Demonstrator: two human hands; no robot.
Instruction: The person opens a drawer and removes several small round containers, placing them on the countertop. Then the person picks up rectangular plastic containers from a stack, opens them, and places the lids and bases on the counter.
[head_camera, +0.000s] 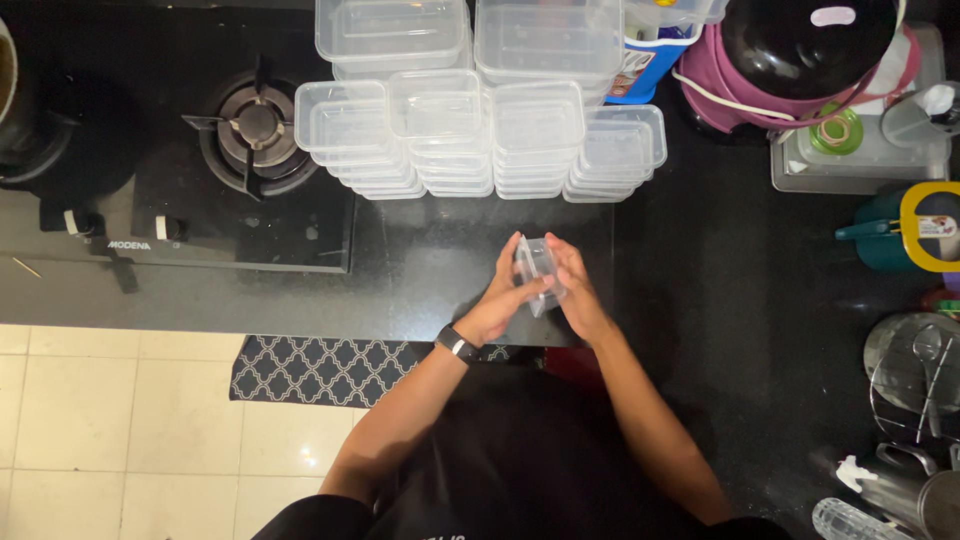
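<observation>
You have both hands, left hand (500, 295) and right hand (575, 295), grasping one small clear plastic container (535, 268) above the desk's (420, 270) front edge, with stacked containers (480, 140) behind.

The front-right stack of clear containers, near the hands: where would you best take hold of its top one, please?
Probably by the two short rims of the top container, coming from above: it sits nested, open side up, so only its rim stands free.

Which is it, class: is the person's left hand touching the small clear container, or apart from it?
Touching. The head view shows the left hand with fingers wrapped against the small clear container, held between it and the right hand.
</observation>
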